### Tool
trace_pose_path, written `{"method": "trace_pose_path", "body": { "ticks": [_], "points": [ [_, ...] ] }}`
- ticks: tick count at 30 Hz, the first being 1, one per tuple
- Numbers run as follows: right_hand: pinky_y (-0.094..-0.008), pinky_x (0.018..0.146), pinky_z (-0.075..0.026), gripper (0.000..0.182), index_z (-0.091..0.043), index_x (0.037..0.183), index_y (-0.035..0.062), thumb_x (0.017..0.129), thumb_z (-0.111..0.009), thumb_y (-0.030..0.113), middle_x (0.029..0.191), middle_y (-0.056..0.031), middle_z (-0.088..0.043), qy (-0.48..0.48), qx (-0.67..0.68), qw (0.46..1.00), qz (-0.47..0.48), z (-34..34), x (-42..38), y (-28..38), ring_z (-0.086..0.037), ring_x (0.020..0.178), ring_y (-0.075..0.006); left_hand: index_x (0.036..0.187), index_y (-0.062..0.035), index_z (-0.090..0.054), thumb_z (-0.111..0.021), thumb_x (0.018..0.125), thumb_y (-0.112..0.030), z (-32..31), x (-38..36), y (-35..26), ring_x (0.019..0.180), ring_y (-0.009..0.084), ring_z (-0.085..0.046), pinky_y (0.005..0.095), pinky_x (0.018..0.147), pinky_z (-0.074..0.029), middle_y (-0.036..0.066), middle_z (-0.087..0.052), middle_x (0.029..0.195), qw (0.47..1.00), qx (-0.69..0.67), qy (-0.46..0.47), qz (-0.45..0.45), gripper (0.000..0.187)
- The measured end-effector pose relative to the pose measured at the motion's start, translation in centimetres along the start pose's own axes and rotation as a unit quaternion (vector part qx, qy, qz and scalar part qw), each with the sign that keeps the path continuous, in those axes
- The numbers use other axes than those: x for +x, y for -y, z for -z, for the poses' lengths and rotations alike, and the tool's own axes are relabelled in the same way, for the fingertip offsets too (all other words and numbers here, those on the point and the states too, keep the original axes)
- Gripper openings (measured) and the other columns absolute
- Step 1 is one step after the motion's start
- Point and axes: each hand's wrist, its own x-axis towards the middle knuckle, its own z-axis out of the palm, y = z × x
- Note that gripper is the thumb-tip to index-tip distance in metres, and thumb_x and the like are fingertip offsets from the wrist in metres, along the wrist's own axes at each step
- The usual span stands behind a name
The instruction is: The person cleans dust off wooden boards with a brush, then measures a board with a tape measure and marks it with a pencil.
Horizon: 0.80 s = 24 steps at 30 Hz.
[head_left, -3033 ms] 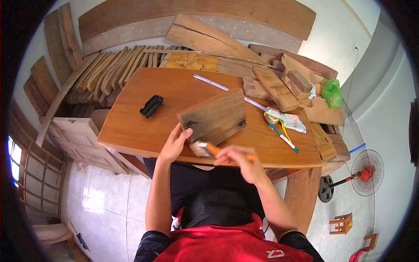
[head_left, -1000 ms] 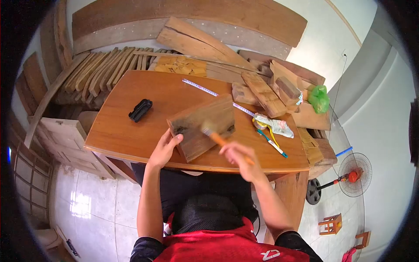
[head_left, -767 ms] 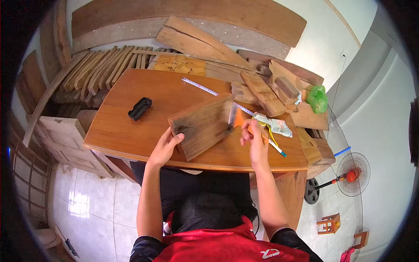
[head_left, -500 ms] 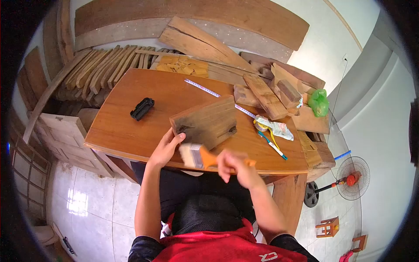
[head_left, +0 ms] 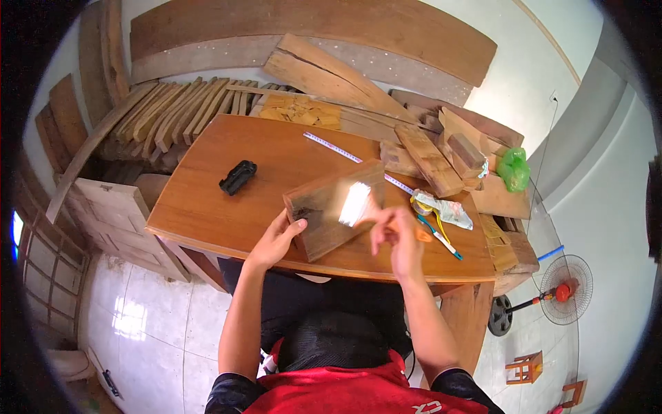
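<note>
My right grip (head_left: 395, 234) is wrapped around a brush (head_left: 354, 205), whose orange handle (head_left: 423, 237) shows past the far side of my fingers. From that grip the wooden board (head_left: 324, 228) lies leftward and a little forward — the bristles point that way, over the right half of its face. They are blurred, so I cannot tell whether they touch the wood.

My left grip (head_left: 279, 238) is the nearer of the two: it clasps the board's left end, thumb laid over the face, just beside a dark patch (head_left: 303, 213). From there the long axis runs away to the right and forward, so the far end sits ahead and slightly left of my right grip. Whether the underside rests fully on the bench (head_left: 207, 214) I cannot tell.

Ahead and to the left of my left grip — well apart from it — lies a black object (head_left: 238, 177). Near my right grip, forward and to the right, are a tape measure (head_left: 421, 206) and a teal-and-white pen-like tool (head_left: 440, 237).
</note>
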Motion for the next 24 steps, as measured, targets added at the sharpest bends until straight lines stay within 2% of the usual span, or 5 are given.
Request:
{"method": "trace_pose_path", "body": {
  "ticks": [5, 12, 16, 20, 24],
  "points": [
    [-0.024, 0.054, -0.047, 0.031, -0.058, 0.093, 0.005, 0.107, -0.046, 0.029, 0.072, -0.003, -0.058, 0.222, -0.047, 0.967, -0.113, -0.4, -1.5, -0.4, -0.055, 0.061, -0.0095, 0.148, 0.0028, -0.038, -0.055, 0.104, -0.031, 1.0, 0.6, 1.9, 0.133, 0.019, -0.042, 0.0334, 0.114, -0.029, 0.01, -0.05, 0.143, 0.999, -0.041, -0.012, 0.011, 0.058],
    [-0.0231, 0.055, -0.047, 0.026, -0.059, 0.094, 0.006, 0.105, -0.049, 0.027, 0.073, -0.0036, -0.058, 0.073, -0.008, 0.997, -0.014, -0.8, -0.2, 0.3, -0.055, 0.064, -0.0104, 0.148, 0.0023, -0.038, -0.051, 0.105, -0.031, 0.6, 0.2, 1.2, 0.127, 0.018, -0.044, 0.0322, 0.11, -0.032, 0.008, -0.051, 0.14, 1.0, -0.008, -0.018, 0.013, 0.056],
    [-0.0237, 0.057, -0.046, 0.025, -0.06, 0.1, 0.0046, 0.105, -0.049, 0.027, 0.082, -0.0047, -0.061, 0.264, -0.101, 0.95, -0.131, 0.7, -0.6, 0.8, -0.056, 0.068, -0.0101, 0.15, -0.001, -0.036, -0.049, 0.105, -0.031, 1.4, 0.9, 2.6, 0.121, 0.0178, -0.046, 0.0311, 0.106, -0.035, 0.007, -0.051, 0.137, 0.994, -0.102, -0.009, 0.04, 0.056],
    [-0.0217, 0.058, -0.045, 0.027, -0.064, 0.101, 0.0049, 0.105, -0.05, 0.028, 0.082, -0.0019, -0.062, 0.138, -0.015, 0.99, -0.019, -0.1, -0.5, -0.2, -0.057, 0.072, -0.0076, 0.151, -0.004, -0.035, -0.05, 0.104, -0.033, 1.3, 0.8, 2.8, 0.122, 0.0181, -0.045, 0.0334, 0.107, -0.035, 0.007, -0.049, 0.138, 0.996, -0.092, -0.001, 0.023, 0.057],
    [-0.0233, 0.059, -0.048, 0.027, -0.064, 0.104, 0.0044, 0.105, -0.05, 0.027, 0.087, -0.0042, -0.063, 0.282, -0.115, 0.943, -0.132, 1.3, -0.8, 0.6, -0.059, 0.076, -0.0096, 0.153, -0.0031, -0.031, -0.049, 0.104, -0.033, 1.3, 0.8, 1.8, 0.137, 0.0208, -0.037, 0.037, 0.114, -0.029, 0.01, -0.042, 0.149, 0.993, -0.106, 0.012, 0.049, 0.06]
  ]
}}
